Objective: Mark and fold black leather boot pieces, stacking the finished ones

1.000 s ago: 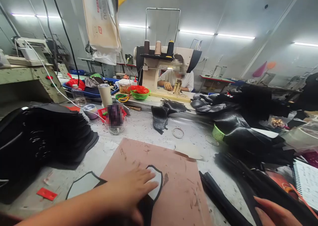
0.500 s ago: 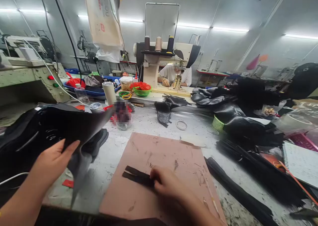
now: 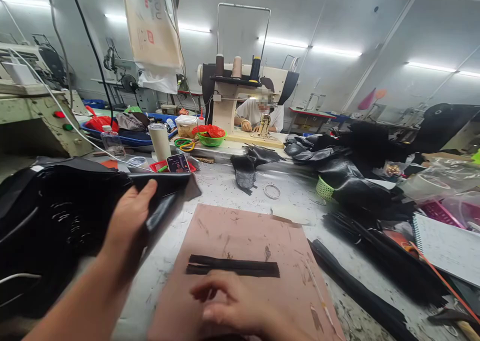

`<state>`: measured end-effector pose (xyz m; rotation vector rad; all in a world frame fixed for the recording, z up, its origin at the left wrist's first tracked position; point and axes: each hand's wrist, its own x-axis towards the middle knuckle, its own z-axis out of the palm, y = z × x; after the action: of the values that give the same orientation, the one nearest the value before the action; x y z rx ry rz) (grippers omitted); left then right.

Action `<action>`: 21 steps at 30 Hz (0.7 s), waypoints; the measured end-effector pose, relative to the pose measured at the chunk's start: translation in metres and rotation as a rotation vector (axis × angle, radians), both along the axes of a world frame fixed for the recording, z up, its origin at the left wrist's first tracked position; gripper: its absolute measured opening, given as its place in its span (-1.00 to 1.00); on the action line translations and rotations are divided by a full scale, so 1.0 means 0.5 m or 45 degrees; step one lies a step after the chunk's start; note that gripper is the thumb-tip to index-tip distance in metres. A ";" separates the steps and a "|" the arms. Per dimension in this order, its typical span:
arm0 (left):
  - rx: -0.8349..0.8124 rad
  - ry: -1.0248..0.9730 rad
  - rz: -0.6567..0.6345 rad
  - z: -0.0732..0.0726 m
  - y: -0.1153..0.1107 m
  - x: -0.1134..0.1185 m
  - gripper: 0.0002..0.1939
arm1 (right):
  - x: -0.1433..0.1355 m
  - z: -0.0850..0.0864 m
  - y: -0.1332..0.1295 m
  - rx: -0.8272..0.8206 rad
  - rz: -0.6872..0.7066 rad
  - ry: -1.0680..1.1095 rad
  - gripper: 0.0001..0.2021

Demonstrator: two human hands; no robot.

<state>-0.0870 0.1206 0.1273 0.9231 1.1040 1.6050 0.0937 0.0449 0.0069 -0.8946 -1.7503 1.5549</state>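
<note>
My left hand (image 3: 129,213) is closed on the edge of a large, shiny black leather piece (image 3: 168,188), its thumb on the near face. The leather's right end hangs raised over the bench, and the rest spreads in folds to the left. A black zipper strip (image 3: 240,266) lies flat across a pinkish board (image 3: 228,233), its left end split into two tapes. Just below the strip, my right hand (image 3: 228,301) hovers with curled fingers and the thumb apart, and I see nothing in it.
Behind the board lie a ring (image 3: 272,191), black leather scraps (image 3: 245,173) and a phone (image 3: 178,164). A pale tumbler (image 3: 160,142) and a green bowl (image 3: 212,139) stand farther back. Black strips (image 3: 386,258) and a notebook (image 3: 448,246) lie right. A person (image 3: 258,113) sits behind the sewing machine (image 3: 225,101).
My right hand has let go of the zipper strip, which now lies straighter across the board, and drawn down and left. My left hand has moved right and up with the leather.
</note>
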 end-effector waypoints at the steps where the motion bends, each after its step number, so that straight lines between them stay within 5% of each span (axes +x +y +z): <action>1: -0.028 -0.091 -0.048 0.008 0.014 0.031 -0.88 | -0.024 0.003 0.007 -0.146 0.075 0.159 -0.55; 4: 0.023 -0.157 -0.137 0.026 0.075 0.109 -0.83 | -0.084 0.014 0.057 -0.477 -0.127 0.723 -0.25; 7: -0.021 -0.172 -0.196 0.006 0.151 0.149 -0.84 | -0.101 0.027 0.119 -0.671 -0.670 1.184 -0.50; 10: -0.204 -0.152 -0.246 -0.071 0.197 0.150 -0.76 | -0.082 0.023 0.157 -0.785 -1.206 1.199 -0.69; 12: -0.376 -0.119 -0.280 -0.140 0.189 0.135 -0.65 | -0.068 0.005 0.164 -0.840 -1.411 1.077 -0.74; 16: -0.576 -0.060 -0.405 -0.246 0.104 0.099 -0.68 | -0.065 -0.038 0.146 -0.854 -1.506 0.882 -0.78; 21: -0.585 0.055 -0.512 -0.271 0.039 0.090 -0.51 | -0.070 -0.053 0.138 -0.855 -1.295 0.647 -0.78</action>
<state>-0.0420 0.1404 -0.0080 0.8065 1.1646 0.9556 0.0588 0.1138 -0.0194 -1.2633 -0.2491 1.4162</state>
